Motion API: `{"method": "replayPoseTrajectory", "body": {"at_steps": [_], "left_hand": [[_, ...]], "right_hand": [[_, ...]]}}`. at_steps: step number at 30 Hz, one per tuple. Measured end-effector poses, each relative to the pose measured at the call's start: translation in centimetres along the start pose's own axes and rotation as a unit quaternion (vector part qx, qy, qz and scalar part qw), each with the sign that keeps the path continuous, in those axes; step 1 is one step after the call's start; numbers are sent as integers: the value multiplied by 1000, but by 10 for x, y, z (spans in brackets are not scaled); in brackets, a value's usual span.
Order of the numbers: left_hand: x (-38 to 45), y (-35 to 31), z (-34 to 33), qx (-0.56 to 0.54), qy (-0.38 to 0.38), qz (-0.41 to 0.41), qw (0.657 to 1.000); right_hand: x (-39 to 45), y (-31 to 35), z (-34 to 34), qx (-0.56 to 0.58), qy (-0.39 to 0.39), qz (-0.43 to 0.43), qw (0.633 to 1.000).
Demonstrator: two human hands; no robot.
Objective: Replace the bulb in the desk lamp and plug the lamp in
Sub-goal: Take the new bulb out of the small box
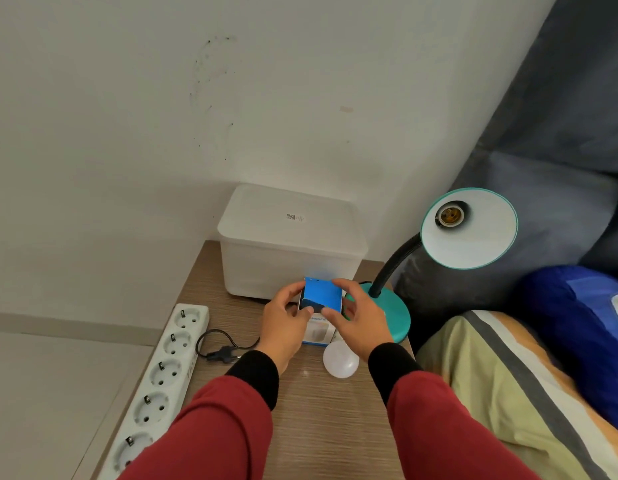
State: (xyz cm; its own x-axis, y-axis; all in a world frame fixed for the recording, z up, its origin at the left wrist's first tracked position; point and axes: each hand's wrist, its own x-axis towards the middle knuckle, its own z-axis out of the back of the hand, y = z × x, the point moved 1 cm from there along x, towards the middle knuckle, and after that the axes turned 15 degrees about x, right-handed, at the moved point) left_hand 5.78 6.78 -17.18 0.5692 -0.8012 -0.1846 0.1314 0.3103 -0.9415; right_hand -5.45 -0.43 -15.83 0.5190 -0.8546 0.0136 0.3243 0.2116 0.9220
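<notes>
**Both hands on the bulb box, lamp socket bare**

The person's left hand (283,325) and right hand (361,322) gripped a small blue-and-white bulb box (319,308) from either side, thumbs pressing on its blue top flap and fingers curled round its sides. The box stood near the middle of the tabletop (321,420), just in front of a white lidded container (290,240) at the back edge. A loose white bulb (340,360) lay on the tabletop just in front of the box, under the right wrist. The teal desk lamp (468,228) stood at the right edge, its shade tilted up with the socket (449,216) showing and no bulb in it. The lamp's black plug (221,355) lay unplugged near the left edge, beside a white power strip (162,372) running along that edge.
</notes>
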Motion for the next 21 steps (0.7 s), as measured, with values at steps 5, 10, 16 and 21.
{"method": "replayPoseTrajectory", "body": {"at_steps": [5, 10, 16, 21], "left_hand": [[0, 2, 1, -12, 37, -33, 999], [4, 7, 2, 24, 52, -48, 997], [14, -8, 12, 290, 72, -173, 939], [28, -26, 18, 418, 99, -197, 881]], "right_hand": [[8, 2, 0, -42, -78, 46, 995], [19, 15, 2, 15, -201, 41, 979], [26, 29, 3, 169, -164, 29, 971], [19, 28, 3, 133, -134, 60, 980]]}}
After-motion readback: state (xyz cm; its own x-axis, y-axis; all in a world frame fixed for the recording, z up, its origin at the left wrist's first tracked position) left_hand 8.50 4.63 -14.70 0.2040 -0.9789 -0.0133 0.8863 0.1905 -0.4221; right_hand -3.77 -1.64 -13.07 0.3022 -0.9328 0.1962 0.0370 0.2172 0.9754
